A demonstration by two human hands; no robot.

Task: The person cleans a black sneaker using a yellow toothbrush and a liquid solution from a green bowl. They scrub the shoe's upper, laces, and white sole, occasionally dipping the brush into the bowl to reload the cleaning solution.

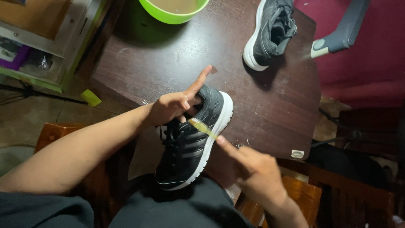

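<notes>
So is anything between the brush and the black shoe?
No. The yellow-bristled brush in the right hand lies directly on the black mesh shoe with white sole; the left hand grips it further up.

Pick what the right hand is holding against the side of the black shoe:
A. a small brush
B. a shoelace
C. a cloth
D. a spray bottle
A: the right hand presses a small brush with yellowish bristles onto the black shoe, which the left hand steadies.

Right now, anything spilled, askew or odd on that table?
The green basin holds murky brownish liquid. Pale specks dot the dark table near the black shoe, which overhangs the edge while the left hand steadies it. The second shoe lies angled apart.
</notes>
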